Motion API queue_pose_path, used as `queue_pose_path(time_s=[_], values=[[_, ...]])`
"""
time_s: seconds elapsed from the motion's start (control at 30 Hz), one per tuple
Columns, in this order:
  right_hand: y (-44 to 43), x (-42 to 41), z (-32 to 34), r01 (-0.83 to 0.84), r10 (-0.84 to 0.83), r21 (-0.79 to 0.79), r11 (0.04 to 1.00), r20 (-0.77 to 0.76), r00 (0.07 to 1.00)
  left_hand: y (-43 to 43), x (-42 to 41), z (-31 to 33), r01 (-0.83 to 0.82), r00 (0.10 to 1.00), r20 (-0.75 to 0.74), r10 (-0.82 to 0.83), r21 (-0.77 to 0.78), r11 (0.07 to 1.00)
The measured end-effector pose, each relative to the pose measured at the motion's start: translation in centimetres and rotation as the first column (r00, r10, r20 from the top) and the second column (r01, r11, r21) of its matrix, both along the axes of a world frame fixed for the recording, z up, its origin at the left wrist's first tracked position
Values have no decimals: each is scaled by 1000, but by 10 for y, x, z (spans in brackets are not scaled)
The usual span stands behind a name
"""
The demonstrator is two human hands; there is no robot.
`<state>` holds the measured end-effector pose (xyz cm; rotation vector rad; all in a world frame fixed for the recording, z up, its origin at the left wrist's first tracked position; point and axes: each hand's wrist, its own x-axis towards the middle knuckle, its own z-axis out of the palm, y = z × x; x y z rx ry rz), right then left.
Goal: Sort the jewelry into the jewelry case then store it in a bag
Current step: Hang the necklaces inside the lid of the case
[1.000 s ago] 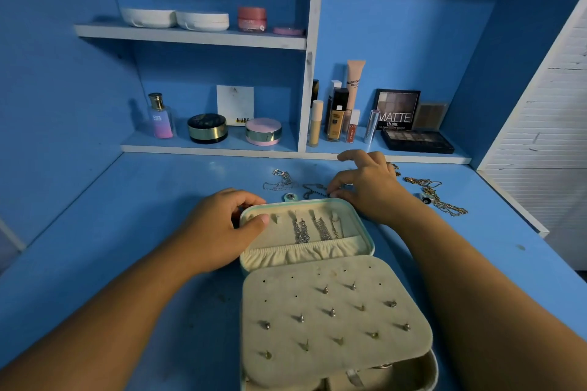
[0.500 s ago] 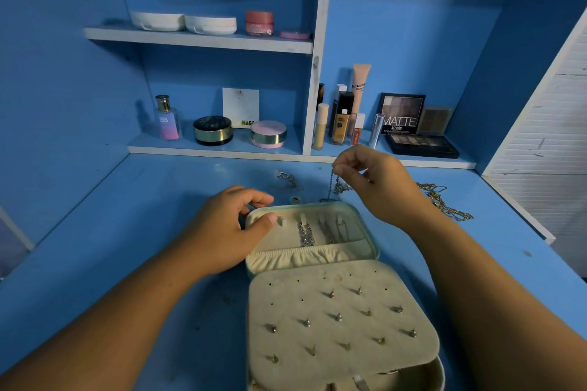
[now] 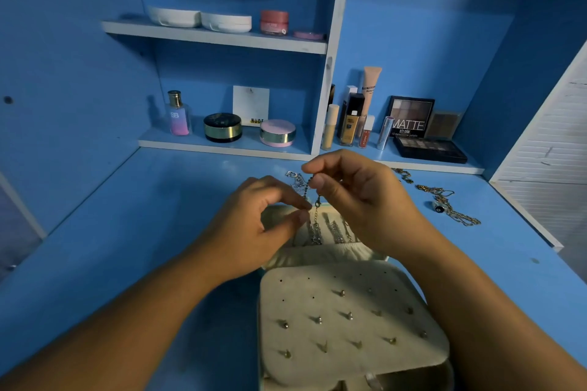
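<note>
Blue desk [image 3: 120, 241], cream jewelry case [image 3: 346, 327], pink jar [image 3: 274, 21], gold chains [image 3: 457, 209], white compacts [image 3: 200, 20]

One head-worn wide-angle camera looks forward and down from the near edge of the desk [image 3: 95, 247], close above it, facing the far shelves [image 3: 216, 38].

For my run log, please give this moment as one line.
stage: sorting | right hand: pinches chain above jewelry case | left hand: pinches chain lower | jewelry case: open

"MATTE" – eyeshadow palette lid [image 3: 411, 117], "NUDE" – white card [image 3: 251, 105], "SB" – perfume btl [image 3: 178, 115], other labels too small
</note>
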<state>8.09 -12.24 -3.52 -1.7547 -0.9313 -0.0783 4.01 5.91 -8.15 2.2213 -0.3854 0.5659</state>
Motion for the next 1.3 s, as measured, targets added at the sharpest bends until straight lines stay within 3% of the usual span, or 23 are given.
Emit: queue_pose_path(time_s=[0.2,0.3,0.4,0.53,0.77,0.9,1.1,1.3], values=[[-3,9,-6,45,-40,38,998,-113,993,6,3,3,-105,994,-11,105,-217,970],[-7,12,-9,90,-98,-65,994,-131,987,12,7,5,-159,987,-37,155,-291,944],[-11,16,-11,170,-184,-220,961,-46,982,13,7,5,-178,984,-49,171,-277,944],[-14,22,-16,220,-229,-322,921,11,973,14,10,4,-178,983,-93,156,-331,927],[-13,29,-21,250,-278,-323,913,-44,960,15,10,9,-169,979,-184,89,-488,856],[-10,30,-25,232,-244,-362,903,12,970,16,9,11,-151,970,-244,1,-595,790],[-9,31,-26,163,-151,-438,884,62,987,9,4,10,-42,998,-60,22,-367,929],[-3,21,-17,66,-33,-435,898,82,996,6,4,6,-6,993,117,31,-204,979]])
